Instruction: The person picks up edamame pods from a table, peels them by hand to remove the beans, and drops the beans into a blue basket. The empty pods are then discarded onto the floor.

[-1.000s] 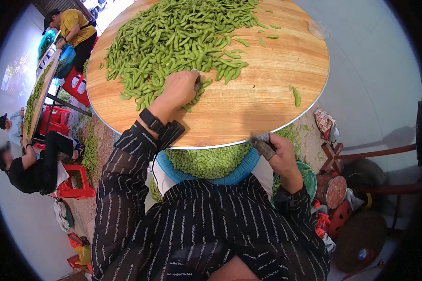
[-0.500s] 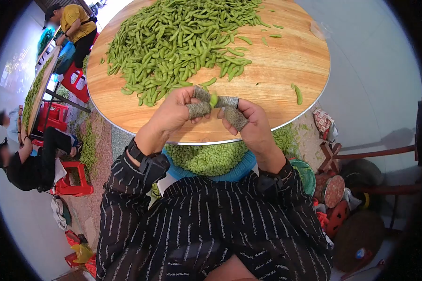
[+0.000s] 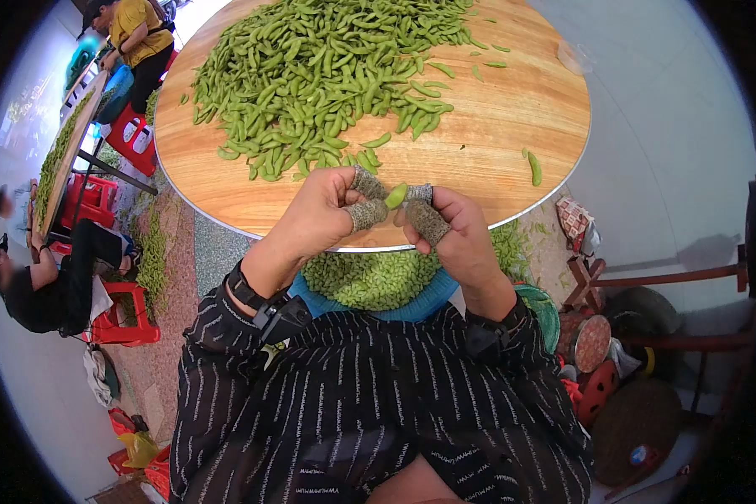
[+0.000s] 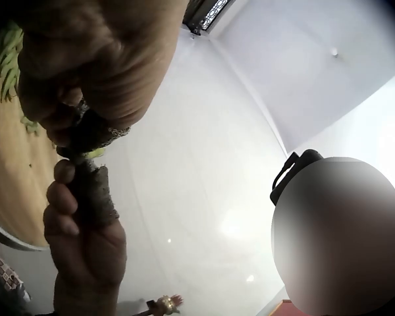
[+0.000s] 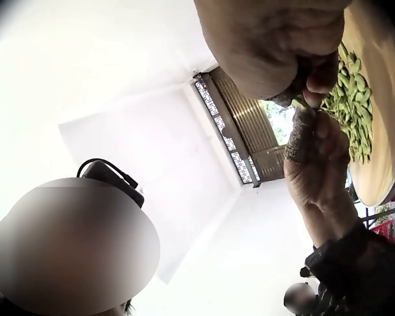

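Observation:
One green soybean pod (image 3: 396, 196) sits between my two hands, over the near edge of the round wooden table (image 3: 496, 109). My left hand (image 3: 317, 210) pinches its left end between thumb and index finger, both wrapped in grey cloth finger covers. On the other end are the covered thumb and index finger of my right hand (image 3: 462, 231), also pinching. In the left wrist view the pod (image 4: 96, 153) is a small green patch, mostly hidden by fingers. A large heap of pods (image 3: 311, 76) spreads across the far left of the table. Below the hands, shelled beans (image 3: 370, 277) fill a blue basin (image 3: 443, 296).
A few stray pods, one pod (image 3: 535, 169) among them, lie on the table's right. A clear cup (image 3: 573, 57) stands at its right edge. On the floor are a green basket (image 3: 546, 315) and a wooden frame (image 3: 672, 275). Several people sit at another table (image 3: 65, 160) on the left.
My left hand has come back from the heap and my right hand has risen from the table's edge. Both met around one pod, then shifted slightly right and toward my body.

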Demonstrator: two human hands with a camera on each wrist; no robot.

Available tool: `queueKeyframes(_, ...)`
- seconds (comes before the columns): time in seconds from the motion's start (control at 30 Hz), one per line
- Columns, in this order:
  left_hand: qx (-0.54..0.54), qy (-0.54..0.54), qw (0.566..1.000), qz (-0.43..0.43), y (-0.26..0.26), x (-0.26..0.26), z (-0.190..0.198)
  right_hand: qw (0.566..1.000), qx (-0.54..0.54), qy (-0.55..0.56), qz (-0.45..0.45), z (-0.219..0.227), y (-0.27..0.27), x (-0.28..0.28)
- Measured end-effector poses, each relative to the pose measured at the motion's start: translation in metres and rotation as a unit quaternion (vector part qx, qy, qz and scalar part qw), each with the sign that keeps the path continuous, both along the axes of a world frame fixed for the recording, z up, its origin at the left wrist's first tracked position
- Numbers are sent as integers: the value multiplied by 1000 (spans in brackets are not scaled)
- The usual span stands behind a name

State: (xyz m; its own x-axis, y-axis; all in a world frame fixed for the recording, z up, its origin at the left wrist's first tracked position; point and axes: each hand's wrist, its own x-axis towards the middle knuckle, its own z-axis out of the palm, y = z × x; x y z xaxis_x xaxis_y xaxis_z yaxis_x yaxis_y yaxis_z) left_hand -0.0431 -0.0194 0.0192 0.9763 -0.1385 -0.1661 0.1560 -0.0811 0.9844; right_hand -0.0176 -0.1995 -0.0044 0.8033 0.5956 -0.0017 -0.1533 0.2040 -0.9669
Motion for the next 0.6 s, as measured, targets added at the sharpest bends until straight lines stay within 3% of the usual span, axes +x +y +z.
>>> queueKeyframes(0.33,-12,18,998,-59,1,-4,-3,999,-25,-34,-16,-4,1,-3)
queueKeyframes(0.4,-5,15,998,-59,-1,-4,-6,999,8,46,-20,-10,1,-1)
queueKeyframes(0.47,4,13,998,-59,-3,-6,-6,997,30,55,-34,-10,1,-2)
queueKeyframes(0.5,158,-94,982,-51,-6,-9,-6,996,51,65,-46,-9,0,-2)
queueKeyframes(0.53,305,-198,931,-41,-9,-12,-6,995,51,65,-47,-8,0,-3)
queueKeyframes(0.57,305,-196,931,-42,-12,-15,-7,997,22,43,-64,-5,1,-5)
queueKeyframes(0.6,410,-248,877,-49,-13,-16,-9,997,-6,19,-81,-4,1,-6)
